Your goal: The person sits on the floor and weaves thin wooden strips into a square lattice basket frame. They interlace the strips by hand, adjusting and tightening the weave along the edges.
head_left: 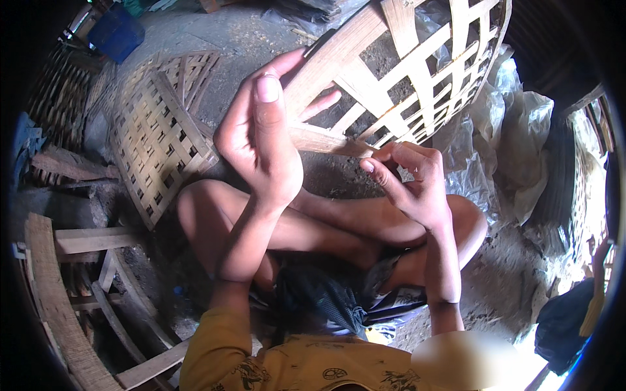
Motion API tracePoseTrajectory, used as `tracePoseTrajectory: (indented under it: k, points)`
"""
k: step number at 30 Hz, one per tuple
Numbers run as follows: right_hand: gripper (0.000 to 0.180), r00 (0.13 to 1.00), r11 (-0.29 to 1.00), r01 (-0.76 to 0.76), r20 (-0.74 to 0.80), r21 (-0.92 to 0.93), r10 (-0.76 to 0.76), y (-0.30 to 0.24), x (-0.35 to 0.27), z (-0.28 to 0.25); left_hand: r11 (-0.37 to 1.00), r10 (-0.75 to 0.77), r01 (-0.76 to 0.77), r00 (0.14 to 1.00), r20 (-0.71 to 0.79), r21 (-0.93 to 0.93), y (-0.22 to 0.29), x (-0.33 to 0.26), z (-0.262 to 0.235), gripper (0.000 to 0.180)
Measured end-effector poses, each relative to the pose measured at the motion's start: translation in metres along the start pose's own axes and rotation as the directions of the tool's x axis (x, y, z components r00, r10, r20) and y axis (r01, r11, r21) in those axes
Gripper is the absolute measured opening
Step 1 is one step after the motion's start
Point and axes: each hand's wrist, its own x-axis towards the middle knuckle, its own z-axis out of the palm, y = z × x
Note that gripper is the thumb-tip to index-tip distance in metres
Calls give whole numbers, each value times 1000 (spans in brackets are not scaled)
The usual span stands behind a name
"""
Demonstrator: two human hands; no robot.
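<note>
An open-weave bamboo basket [391, 91] of pale, flat strips is held up in front of me, tilted, its far part reaching the upper right. My left hand [267, 137] is closed on its wide edge strip, the thumb lying along the near face and the other fingers behind. Lower down, my right hand [414, 182] pinches at the end of a bamboo strip [329, 141] near the basket's bottom corner. That strip runs from under my left palm to my right fingertips. What exactly sits between the right thumb and fingers is partly hidden.
Woven bamboo panels [156, 143] lie on the floor at the left. A wooden frame [85, 241] stands at the lower left, and a blue container [116, 32] at the far left. Crumpled clear plastic sheeting [515, 137] lies at the right. My crossed legs [332, 231] are under the basket.
</note>
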Motion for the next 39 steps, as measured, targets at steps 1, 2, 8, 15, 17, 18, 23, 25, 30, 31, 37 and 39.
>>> tracePoseTrajectory:
  k: [1, 2, 8, 15, 17, 18, 23, 25, 30, 31, 37, 39]
  points:
    - [17, 997, 996, -60, -35, 68, 63, 1, -1, 4, 1000, -2, 2, 1000, -3, 0, 0, 0, 0, 45]
    - [17, 990, 984, -117, -65, 137, 127, 3, -1, 10, 1000, -3, 3, 1000, -6, 0, 0, 0, -1, 45]
    - [17, 956, 882, -203, -110, 424, 273, 5, 4, 28, 1000, 8, -8, 1000, -1, 18, 3, -3, 2, 46]
    - [15, 971, 798, -195, 0, 570, 238, 4, 10, 36, 1000, 26, -26, 1000, 18, 12, 5, -5, 4, 47]
    - [13, 967, 777, -214, 13, 592, 256, 3, 13, 35, 999, 27, -27, 1000, 6, 17, 4, -5, 4, 47]
    - [13, 968, 770, -211, 19, 602, 251, 5, 14, 35, 999, 27, -27, 1000, 0, 20, 3, -5, 4, 47]
    - [14, 967, 887, -112, -155, 448, 200, 11, 10, 42, 999, 9, -8, 1000, -28, 33, 2, -3, 5, 47]
    - [11, 937, 938, -83, -293, 336, 188, 17, 7, 48, 999, 2, -1, 999, -39, 35, 0, -2, 3, 47]
    - [20, 975, 908, -84, -156, 410, 161, 26, -8, 33, 999, -17, 19, 999, -46, 32, -3, 2, -3, 49]
    - [21, 968, 868, -138, -122, 476, 221, 19, -8, 32, 999, -13, 15, 999, -46, 38, -4, 2, -4, 49]
    - [21, 974, 804, -168, -31, 571, 226, 17, -10, 35, 998, -41, 43, 998, -42, 44, -5, 5, -7, 50]
    - [18, 981, 848, -133, -53, 513, 186, 21, -9, 36, 995, -35, 37, 999, -28, 89, -6, 7, -8, 53]
